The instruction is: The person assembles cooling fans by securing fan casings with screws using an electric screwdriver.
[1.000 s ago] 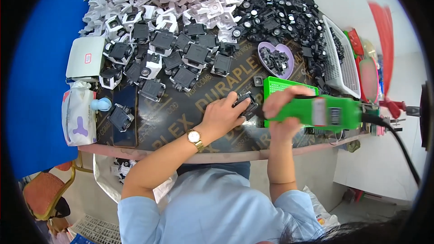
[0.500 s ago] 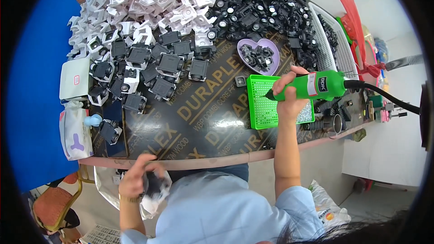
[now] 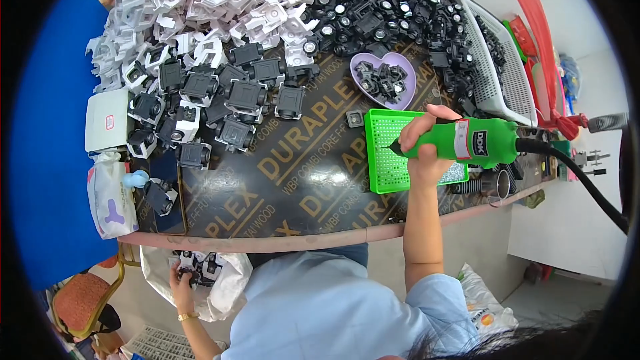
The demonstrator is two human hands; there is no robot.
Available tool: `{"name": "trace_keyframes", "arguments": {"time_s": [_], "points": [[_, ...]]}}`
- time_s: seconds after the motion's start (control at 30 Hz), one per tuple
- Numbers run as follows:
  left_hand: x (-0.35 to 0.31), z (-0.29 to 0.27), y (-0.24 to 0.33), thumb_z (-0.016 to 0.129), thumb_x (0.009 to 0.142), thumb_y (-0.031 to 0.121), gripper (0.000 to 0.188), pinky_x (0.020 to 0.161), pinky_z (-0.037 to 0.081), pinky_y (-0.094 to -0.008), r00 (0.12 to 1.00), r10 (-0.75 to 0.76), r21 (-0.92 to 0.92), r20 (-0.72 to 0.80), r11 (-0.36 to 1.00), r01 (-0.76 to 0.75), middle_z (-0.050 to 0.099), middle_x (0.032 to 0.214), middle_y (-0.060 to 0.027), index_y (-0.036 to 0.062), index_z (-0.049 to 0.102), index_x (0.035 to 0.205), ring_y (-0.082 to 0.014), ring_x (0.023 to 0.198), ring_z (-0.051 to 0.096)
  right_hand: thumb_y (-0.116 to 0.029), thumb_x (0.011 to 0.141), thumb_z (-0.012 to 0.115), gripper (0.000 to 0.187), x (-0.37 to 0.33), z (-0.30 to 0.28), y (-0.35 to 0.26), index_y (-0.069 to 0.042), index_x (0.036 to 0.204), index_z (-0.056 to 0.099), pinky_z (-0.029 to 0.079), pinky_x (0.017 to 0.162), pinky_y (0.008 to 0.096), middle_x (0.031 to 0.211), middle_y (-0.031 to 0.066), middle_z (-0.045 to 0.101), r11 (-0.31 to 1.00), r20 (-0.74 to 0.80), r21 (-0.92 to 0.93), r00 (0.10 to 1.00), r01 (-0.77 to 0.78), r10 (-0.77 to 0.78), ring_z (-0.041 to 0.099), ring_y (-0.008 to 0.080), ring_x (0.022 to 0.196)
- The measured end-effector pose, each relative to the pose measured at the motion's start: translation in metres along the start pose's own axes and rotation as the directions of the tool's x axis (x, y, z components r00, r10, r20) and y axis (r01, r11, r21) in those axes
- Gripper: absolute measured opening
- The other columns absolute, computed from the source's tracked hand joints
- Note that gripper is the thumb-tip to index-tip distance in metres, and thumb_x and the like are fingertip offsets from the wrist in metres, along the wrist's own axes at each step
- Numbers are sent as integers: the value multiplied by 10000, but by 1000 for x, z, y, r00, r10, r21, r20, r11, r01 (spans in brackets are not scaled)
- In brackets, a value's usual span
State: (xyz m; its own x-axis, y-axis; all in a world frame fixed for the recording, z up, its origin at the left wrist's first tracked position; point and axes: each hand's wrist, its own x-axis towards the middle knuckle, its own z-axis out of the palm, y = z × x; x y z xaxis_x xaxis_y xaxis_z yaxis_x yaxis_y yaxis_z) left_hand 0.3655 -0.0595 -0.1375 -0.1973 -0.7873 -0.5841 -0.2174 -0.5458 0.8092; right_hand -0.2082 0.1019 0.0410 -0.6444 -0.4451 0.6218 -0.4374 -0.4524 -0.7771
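My right hand (image 3: 429, 150) is wrapped around a green electric screwdriver (image 3: 483, 140) with a black cord. It holds the tool sideways, its dark tip over a green perforated tray (image 3: 373, 183) of small silvery screws. Below the table's front edge, my left hand (image 3: 180, 292) reaches into a white bag (image 3: 230, 293). Its fingers are closed at a black and white plastic housing (image 3: 185, 276), partly hidden by the hand. Other black and white housings (image 3: 211, 268) lie in the bag beside it.
White plastic parts (image 3: 220, 0) and black parts (image 3: 380, 13) are heaped at the back. Joined housings (image 3: 250, 97) cover the left middle. A purple heart-shaped dish (image 3: 409, 93) holds small parts; a white basket (image 3: 517, 103) stands right. A tissue pack (image 3: 110, 197) lies left.
My left hand has gone down and left into the bag with the housing it carried in front of me. My right hand and the screwdriver have barely moved.
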Motion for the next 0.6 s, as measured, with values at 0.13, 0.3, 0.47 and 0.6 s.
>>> {"name": "trace_keyframes", "arguments": {"time_s": [0.13, 0.3, 0.47, 0.6], "points": [[-4, 18, 22, 599, 795, 108, 574, 908, 411, -368, 987, 146, 701, 62, 698, -147, 517, 1145, -173, 9, 386, 1319, -299, 1040, 514, -422, 787, 697, 626, 1, 0, -1, 4, 1170, 445, 359, 431, 243, 573, 43, 501, 1000, -4, 3, 1000, 17, -17, 452, 117, 465], [-35, 72, 118, 627, 814, 159, 508, 857, 444, -350, 948, -7, 686, 319, 691, -226, 557, 1125, -225, -17, 455, 1258, -336, 994, 563, -269, 763, 747, 567, -3, -4, 3, 19, 1158, 459, 384, 450, 224, 607, 46, 536, 992, 0, 129, 1000, -8, 8, 483, 110, 496], [-67, 250, 224, 622, 819, 131, 268, 810, 484, -317, 573, 165, 363, 803, 629, -688, 625, 1032, -127, 5, 619, 1057, -256, 921, 618, -296, 793, 714, 572, 1, -8, 1, 23, 1170, 427, 397, 478, 227, 617, 46, 536, 996, -75, 24, 993, 91, -89, 484, 114, 515], [-57, 382, 208, 627, 818, 188, 373, 952, 380, -429, -75, 423, -59, 903, -50, -997, 560, 1204, -112, 47, 573, 1159, -284, 1200, 450, -441, 812, 664, 623, 5, -16, -2, 10, 1167, 422, 381, 458, 248, 606, 44, 503, 992, -134, -100, 987, 79, -92, 464, 119, 486]]}}
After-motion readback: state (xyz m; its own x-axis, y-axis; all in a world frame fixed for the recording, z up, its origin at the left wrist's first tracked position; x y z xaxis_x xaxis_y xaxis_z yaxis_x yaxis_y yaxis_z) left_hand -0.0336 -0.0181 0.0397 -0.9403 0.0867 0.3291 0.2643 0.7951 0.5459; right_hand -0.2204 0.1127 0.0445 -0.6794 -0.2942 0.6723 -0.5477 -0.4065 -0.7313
